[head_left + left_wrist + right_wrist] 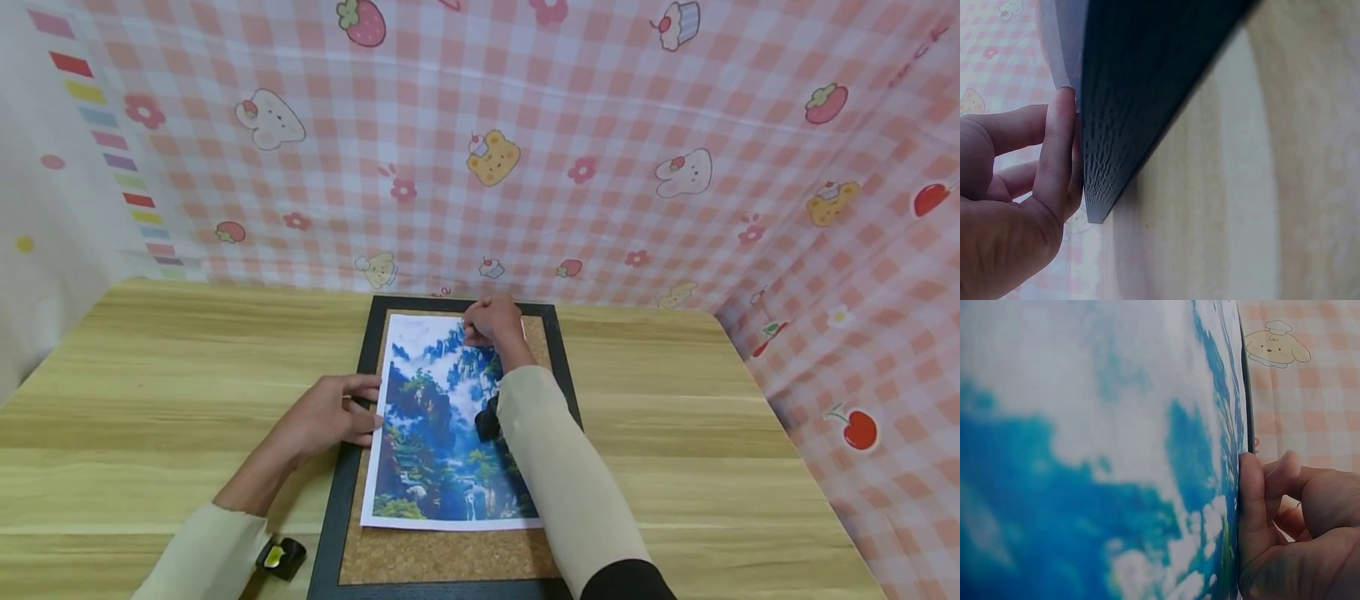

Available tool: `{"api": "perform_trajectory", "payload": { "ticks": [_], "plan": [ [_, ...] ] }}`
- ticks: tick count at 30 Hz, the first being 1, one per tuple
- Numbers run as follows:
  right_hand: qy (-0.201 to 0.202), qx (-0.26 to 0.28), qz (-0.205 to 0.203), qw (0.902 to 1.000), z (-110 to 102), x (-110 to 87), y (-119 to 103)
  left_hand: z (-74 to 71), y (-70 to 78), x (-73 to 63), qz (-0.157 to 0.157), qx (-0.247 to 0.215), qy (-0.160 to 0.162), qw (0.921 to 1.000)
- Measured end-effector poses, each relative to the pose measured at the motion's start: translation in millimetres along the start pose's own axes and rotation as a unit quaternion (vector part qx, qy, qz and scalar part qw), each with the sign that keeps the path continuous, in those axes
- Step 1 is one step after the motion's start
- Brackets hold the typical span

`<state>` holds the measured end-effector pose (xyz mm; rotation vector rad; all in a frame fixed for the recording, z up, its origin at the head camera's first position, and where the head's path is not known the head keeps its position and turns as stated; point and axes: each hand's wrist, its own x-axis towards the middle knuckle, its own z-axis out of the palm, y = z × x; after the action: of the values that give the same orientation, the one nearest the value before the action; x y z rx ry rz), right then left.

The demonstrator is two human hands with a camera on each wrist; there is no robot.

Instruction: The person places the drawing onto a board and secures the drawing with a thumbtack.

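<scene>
A printed landscape picture with blue mountains, mist and green trees, white-bordered, lies on a black-framed cork board. My left hand rests at the left side of the sheet, thumb and fingertips touching its edge over the frame. In the left wrist view, those fingers lie along the dark, wood-grained frame. My right hand is near the top of the picture with its fingers curled. The right wrist view shows its fingers against the paper; I cannot tell whether they pinch something small.
The board lies on a light wood-grain table, its far end close to a pink checked cloth with cartoon prints. My right forearm covers the sheet's right side. A black wrist device sits by my left sleeve.
</scene>
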<state>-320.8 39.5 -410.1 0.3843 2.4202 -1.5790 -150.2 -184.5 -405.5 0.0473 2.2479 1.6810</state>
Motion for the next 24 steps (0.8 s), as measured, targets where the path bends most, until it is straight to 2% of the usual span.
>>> {"api": "perform_trajectory", "payload": {
  "ticks": [10, 24],
  "plan": [
    [-0.008, -0.008, -0.005, 0.9999, 0.5, -1.0, -1.4, 0.2, -0.2, -1.6, 0.004, 0.003, 0.001, 1.0],
    [-0.014, -0.048, -0.017, 0.9986, 2.5, -1.7, -6.5, -0.4, -0.3, 0.0, 0.011, 0.009, 0.002, 0.9999]
  ]
}}
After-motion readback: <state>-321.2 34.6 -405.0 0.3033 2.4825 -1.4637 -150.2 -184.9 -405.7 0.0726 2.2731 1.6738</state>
